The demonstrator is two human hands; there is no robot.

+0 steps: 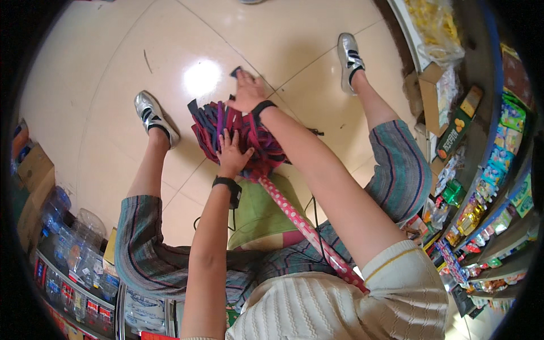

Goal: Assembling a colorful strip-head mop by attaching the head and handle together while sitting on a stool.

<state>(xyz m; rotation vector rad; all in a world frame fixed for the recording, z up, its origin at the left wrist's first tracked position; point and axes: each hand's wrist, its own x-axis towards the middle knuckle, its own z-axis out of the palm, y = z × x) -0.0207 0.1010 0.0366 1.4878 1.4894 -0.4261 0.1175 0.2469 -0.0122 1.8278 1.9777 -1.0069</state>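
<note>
A mop head (263,139) of dark red, purple and navy cloth strips lies between my legs. Its pink handle (294,218) with white dots slants back over my lap and past my right side. My left hand (232,156) rests on the strips, fingers spread. Beyond it, my right hand (249,92) stretches over the far edge of the mop head, thumb apart from the fingers. A dark strip end (236,72) pokes out by its fingertips; whether the fingers press on it is hard to see. Both wrists wear black bands.
A green padded thing (258,207) sits under the mop head, between my thighs. My silver shoes (154,116) stand on glossy beige floor tiles (187,34). Curved shelves of packaged snacks (481,204) and an open carton (433,96) line the right; clear plastic bottles (79,249) fill the left.
</note>
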